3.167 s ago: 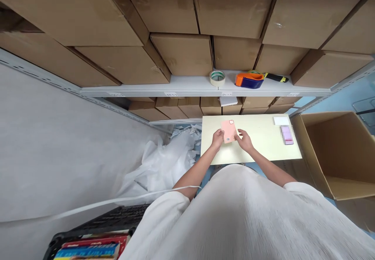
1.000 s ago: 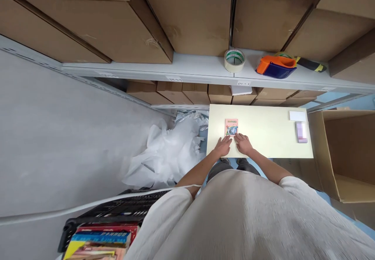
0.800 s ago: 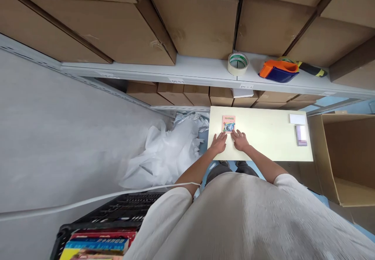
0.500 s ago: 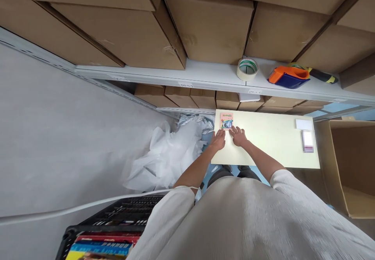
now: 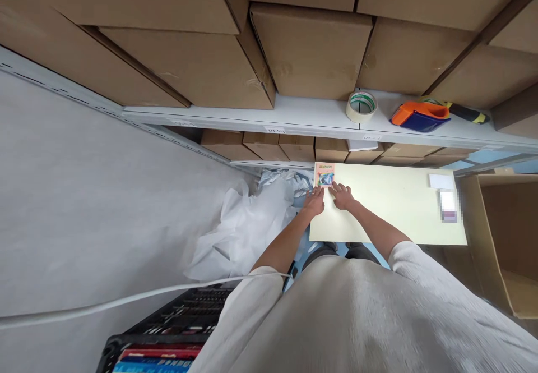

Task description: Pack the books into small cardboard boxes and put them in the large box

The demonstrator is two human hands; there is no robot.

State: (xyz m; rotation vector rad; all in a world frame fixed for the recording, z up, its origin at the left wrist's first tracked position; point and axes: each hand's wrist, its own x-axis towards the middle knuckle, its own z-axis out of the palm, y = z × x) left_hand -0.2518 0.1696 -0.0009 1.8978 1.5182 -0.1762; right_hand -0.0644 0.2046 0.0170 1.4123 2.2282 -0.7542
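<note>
Left hand [image 5: 314, 200] | right hand [image 5: 342, 197] | pink booklet [image 5: 324, 176] just ahead of both

The bare left forearm [image 5: 288, 233] slants from near left toward far right, out of a short white cloth sleeve [image 5: 260, 297]; the bare right forearm [image 5: 378, 224] mirrors it. The left hand [image 5: 314, 202] is palm down, its outstretched fingers pointing far. Just right of it, apart, the right hand [image 5: 343, 197] is palm down, fingers extended far and left.
</note>
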